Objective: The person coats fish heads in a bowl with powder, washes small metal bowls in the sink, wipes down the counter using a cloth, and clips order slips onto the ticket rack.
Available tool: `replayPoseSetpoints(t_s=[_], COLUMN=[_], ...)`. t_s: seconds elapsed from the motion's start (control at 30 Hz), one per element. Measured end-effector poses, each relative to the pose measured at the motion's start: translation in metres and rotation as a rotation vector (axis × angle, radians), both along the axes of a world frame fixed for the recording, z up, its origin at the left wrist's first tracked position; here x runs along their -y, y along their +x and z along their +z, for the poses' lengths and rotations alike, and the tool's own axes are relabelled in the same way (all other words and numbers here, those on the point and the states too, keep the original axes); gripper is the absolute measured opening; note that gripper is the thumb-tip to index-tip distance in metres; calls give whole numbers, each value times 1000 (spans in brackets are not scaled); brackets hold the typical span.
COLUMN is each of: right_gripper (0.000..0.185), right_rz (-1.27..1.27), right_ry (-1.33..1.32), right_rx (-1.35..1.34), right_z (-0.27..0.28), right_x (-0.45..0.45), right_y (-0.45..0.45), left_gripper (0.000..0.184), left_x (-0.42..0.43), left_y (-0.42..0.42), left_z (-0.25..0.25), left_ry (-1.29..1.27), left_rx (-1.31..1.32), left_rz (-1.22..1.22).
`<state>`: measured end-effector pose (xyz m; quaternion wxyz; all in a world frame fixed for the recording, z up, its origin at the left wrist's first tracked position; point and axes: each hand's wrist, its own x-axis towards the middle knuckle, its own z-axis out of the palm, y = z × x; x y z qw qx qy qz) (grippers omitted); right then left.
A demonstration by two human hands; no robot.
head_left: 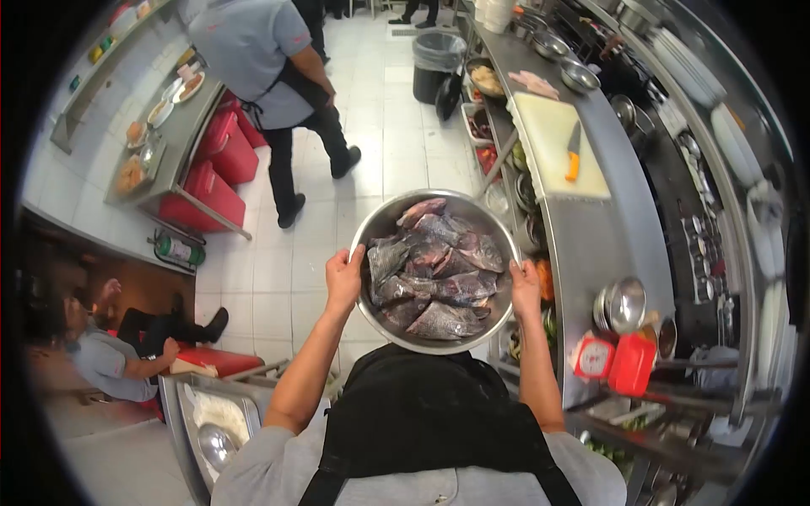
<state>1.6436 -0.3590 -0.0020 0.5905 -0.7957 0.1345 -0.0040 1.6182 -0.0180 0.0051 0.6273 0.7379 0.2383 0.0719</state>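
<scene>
I observe the left hand gripping the left rim of a round metal bowl and the right hand gripping its right rim. The bowl is in front of the black apron, above the tiled floor. Inside it lie pieces of dark-skinned fish, heaped and overlapping. To the right, a steel counter carries a white cutting board; an orange-handled knife lies on the board. Nearer on that side I note a red scale beside a red container.
</scene>
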Motion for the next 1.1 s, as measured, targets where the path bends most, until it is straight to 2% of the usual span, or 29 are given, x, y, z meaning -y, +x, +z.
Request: replayPoseSetpoints(t_s=[0.07, 0.13, 0.2, 0.27, 0.3, 0.37, 0.43, 0.47, 0.53, 0.6, 0.63, 0.67, 0.8, 0.87, 0.9, 0.93, 1.0, 1.03, 1.1], right_gripper=[31, 34, 33, 35, 32, 34, 34, 35, 36, 36, 35, 35, 24, 8, 6, 6, 11, 9, 10], right_rz=[28, 21, 55, 18, 9, 52, 62, 15, -43, -153, -181, -213, -340, -368, -399, -414, -521, -527, -576], right_ry=[-88, 26, 22, -1, -115, -22, -2, 55, 115, 39, 101, 101, 153, 209, 225, 232, 272, 205, 273], right_rx=[30, 141, 134, 201, 293, 227, 173, 131, 122, 88, 77, 70, 39, 73, 35, 39, 186, 118, 169], right_z=[-5, 18, 55, 72, 56, 48, 42, 21, 8, 1, 3, 2, 2, -12, -17, -21, -26, -30, -35], right_x=[-23, -45, -55, -82, -92, -111, -118, -119, -124, -123, -115, -114, -102, -81, -71, -65, -54, -40, -23], right_y=[48, 82, 124, 166, 192, 231, 253, 266, 295, 309, 309, 315, 364, 386, 409, 426, 468, 485, 516], left_gripper=[38, 40, 43, 44, 43, 41, 40, 40, 39, 39, 38, 37, 40, 40, 37, 31, 24, 23, 20], left_x=[-25, -37, -46, -60, -75, -103, -111, -115, -124, -126, -116, -118, -100, -82, -72, -63, -39, -22, 2], left_y=[31, 48, 80, 123, 145, 189, 225, 240, 283, 331, 343, 370, 479, 529, 573, 605, 660, 690, 731], left_z=[-4, 38, 73, 74, 64, 40, 56, 58, 45, 23, 20, 3, 3, 9, -4, -5, -1, -3, -5], left_ry=[106, 102, 164, 182, 108, -62, -40, -17, 68, 136, 2, -7, 103, 121, 25, 104, -99, -89, -113], left_rx=[28, -12, 200, 183, 153, 131, 152, 167, 110, 91, 90, 75, 62, 70, 62, 24, -86, -52, -79], left_rz=[66, 110, 121, 74, 110, 162, 109, 98, -7, -84, -122, -176, -407, -579, -625, -677, -736, -756, -775])
